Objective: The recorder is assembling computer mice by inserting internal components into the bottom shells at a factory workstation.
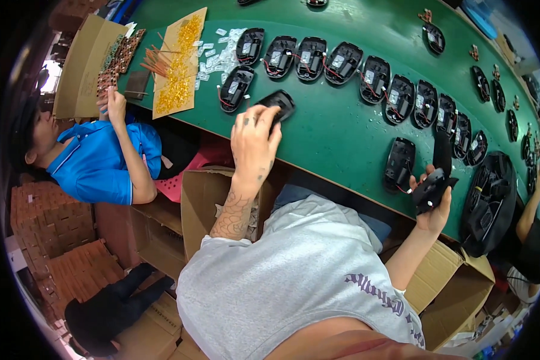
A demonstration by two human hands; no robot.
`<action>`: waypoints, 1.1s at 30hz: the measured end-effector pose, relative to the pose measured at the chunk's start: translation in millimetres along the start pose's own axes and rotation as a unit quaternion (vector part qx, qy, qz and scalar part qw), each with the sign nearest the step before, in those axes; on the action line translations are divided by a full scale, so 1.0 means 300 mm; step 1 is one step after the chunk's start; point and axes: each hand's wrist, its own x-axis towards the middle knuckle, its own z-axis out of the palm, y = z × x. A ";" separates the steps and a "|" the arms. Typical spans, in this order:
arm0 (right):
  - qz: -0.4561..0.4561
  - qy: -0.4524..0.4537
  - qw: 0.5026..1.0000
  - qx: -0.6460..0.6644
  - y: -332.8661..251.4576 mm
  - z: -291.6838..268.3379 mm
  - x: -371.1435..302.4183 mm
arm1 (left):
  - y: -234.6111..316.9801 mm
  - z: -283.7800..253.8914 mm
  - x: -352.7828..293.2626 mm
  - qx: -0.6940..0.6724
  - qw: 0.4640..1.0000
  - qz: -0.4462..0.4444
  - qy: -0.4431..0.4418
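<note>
— Black plastic everywhere along this green worktop (342, 138). What does the left hand (253, 137) have?

— A closed black mouse (280, 103), lying on the worktop just below the long row of open mouse shells (342, 63). The left hand's fingers (269, 115) rest on the near end of that mouse, spread a little and curled over it; whether they truly grip it I cannot tell.

— And the arm?

— The tattooed forearm rises from the grey shirt (294, 276) straight toward the mouse, wrist bent forward, back of the hand up.

— The right hand (433, 201)?

— It is off the worktop's near edge, well to the right of the mouse, clamped on a black mouse part (433, 187). Its fingers wrap the part from beneath, thumb on the left side, palm turned up. The elbow is bent and the forearm climbs from the shirt.

— Anything close by?

— One open shell (399, 163) sits alone on the worktop just left of the right hand. Far left of the mouse, cardboard sheets carry yellow pieces (180, 66), and another person in a blue shirt (96, 162) reaches a hand up to the worktop's edge. Brown cartons (207, 195) stand below the worktop, under the mouse.
</note>
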 end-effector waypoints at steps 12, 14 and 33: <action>0.054 -0.043 0.994 0.079 0.076 0.077 0.017 | 0.238 0.075 -0.016 -0.164 0.961 0.218 0.048; 0.062 -0.059 0.994 0.068 0.088 0.097 0.023 | 0.332 0.117 -0.043 -0.218 0.935 0.278 -0.014; -0.122 0.161 0.955 -0.218 -0.019 0.150 -0.033 | 0.194 0.044 -0.045 -0.141 0.945 0.277 -0.103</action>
